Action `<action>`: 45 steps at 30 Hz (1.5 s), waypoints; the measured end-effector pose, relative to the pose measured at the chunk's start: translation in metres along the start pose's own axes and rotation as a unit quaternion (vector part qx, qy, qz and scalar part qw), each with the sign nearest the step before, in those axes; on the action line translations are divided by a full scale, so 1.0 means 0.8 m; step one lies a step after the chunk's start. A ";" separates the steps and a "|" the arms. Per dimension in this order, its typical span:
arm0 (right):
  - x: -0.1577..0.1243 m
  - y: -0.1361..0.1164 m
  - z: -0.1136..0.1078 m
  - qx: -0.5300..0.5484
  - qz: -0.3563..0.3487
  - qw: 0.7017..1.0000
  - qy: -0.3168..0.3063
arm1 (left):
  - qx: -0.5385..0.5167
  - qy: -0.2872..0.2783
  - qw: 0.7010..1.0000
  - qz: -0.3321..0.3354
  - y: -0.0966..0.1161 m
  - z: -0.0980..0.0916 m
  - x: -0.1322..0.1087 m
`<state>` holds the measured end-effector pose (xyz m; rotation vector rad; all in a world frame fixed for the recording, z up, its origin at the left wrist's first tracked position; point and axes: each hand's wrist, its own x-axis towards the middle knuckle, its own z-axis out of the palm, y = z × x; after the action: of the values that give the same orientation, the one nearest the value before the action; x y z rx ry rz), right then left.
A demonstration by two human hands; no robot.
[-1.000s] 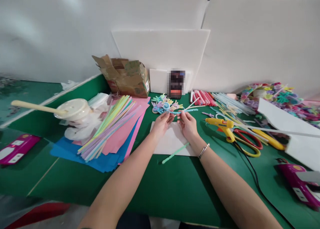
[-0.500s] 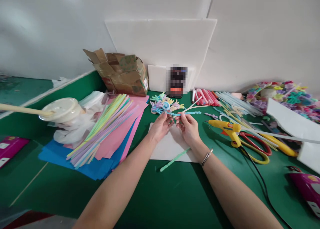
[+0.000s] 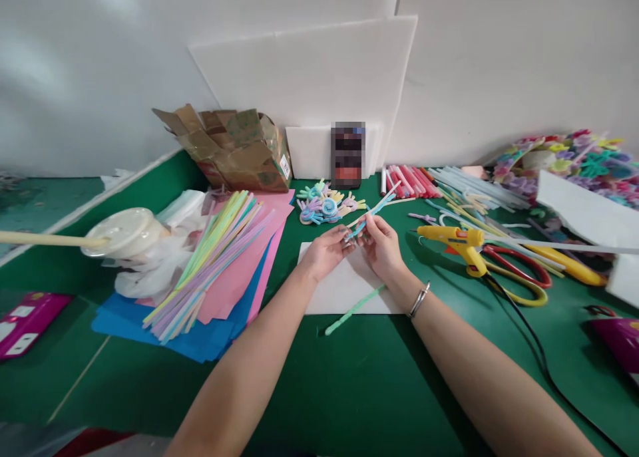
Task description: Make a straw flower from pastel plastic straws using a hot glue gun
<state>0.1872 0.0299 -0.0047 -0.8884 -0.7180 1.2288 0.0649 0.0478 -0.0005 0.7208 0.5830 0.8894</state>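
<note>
Over a white sheet [image 3: 329, 291] my two hands meet on a twisted blue pipe cleaner [image 3: 378, 205]. My right hand [image 3: 383, 244] pinches it between thumb and forefinger, and its end points up and to the right. My left hand [image 3: 323, 252] is closed on its lower left part, fingertips close to the right hand's. Pale pipe-cleaner strands run alongside the blue one. A green pipe cleaner [image 3: 352, 310] lies across the sheet's front edge, below my hands. Just beyond them sits a cluster of curled pastel pipe-cleaner shapes [image 3: 328, 208].
A yellow glue gun [image 3: 462, 241] with a black cord and red-and-yellow-handled scissors [image 3: 524, 291] lie at right. Bundled pipe cleaners [image 3: 210, 264] rest on coloured paper at left, near a lidded tub [image 3: 122, 231]. A cardboard box [image 3: 239, 151] and a phone [image 3: 348, 154] stand behind.
The blue pipe cleaner has swung from nearly level to slanting up rightward, now along the pale strands. Both hands stay close together. The camera view has shifted slightly.
</note>
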 end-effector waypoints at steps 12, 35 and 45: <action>0.000 -0.005 0.002 0.003 0.009 1.000 0.006 | 0.009 0.005 1.000 0.029 -0.007 0.000 0.005; 0.006 0.006 0.001 -0.002 0.001 1.000 -0.018 | -0.022 -0.001 0.999 0.026 -0.009 -0.002 0.008; -0.025 -0.033 -0.003 -0.204 -0.066 0.975 -0.056 | 0.084 0.009 0.996 0.010 0.004 0.002 -0.028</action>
<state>0.1977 0.0071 0.0177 -1.0932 -1.1293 1.0342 0.0532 0.0299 0.0066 0.8728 0.6724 0.8728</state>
